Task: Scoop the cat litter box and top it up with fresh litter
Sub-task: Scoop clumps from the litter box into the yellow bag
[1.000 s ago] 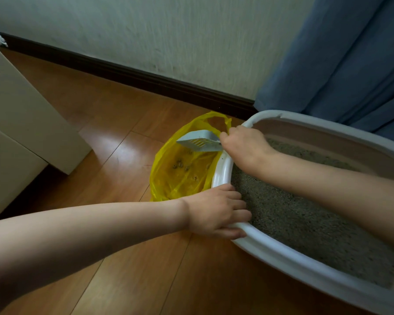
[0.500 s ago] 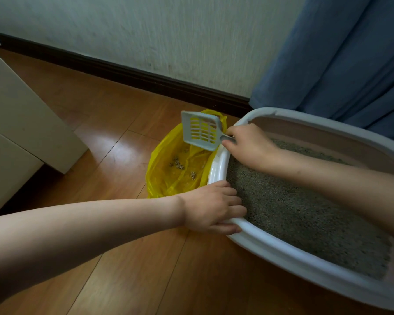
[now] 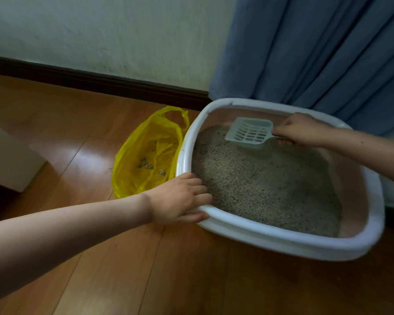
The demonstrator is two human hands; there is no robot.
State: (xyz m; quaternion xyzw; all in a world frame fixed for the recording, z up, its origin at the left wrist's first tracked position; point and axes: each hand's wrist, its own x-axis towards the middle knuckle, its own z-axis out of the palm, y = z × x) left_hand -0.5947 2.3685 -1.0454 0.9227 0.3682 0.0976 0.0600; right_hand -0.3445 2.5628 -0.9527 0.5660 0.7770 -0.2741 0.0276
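The litter box [image 3: 280, 244], a white plastic tub with a thick rolled rim and rounded corners, sits on the wooden floor [image 3: 82, 280] and holds a bed of coarse grey-beige litter [image 3: 259, 185] that covers its bottom; pale inner walls show above the grains on the far and right sides. Over the far part of the box hangs the scoop [image 3: 248, 134], light grey plastic with a slotted bottom; whether it touches the litter is hard to tell. The right hand [image 3: 299, 130] grips its handle with fingers curled round it. The left hand [image 3: 180, 200] holds the box's near-left rim, fingers [image 3: 201, 192] lying close together over the rim toward the litter and the thumb beneath it.

Just left of the box, touching its side, a thin translucent yellow plastic bag [image 3: 132, 169] lies open and crumpled, with a few small greyish clumps [image 3: 146, 164] inside.

The floor is glossy brown plank. Behind the box runs a dark baseboard [image 3: 96, 81] under a rough white wall [image 3: 112, 37], and a blue curtain [image 3: 323, 48] hangs in folds to the box's far right. A pale cabinet [image 3: 7, 160] stands well left of the box.
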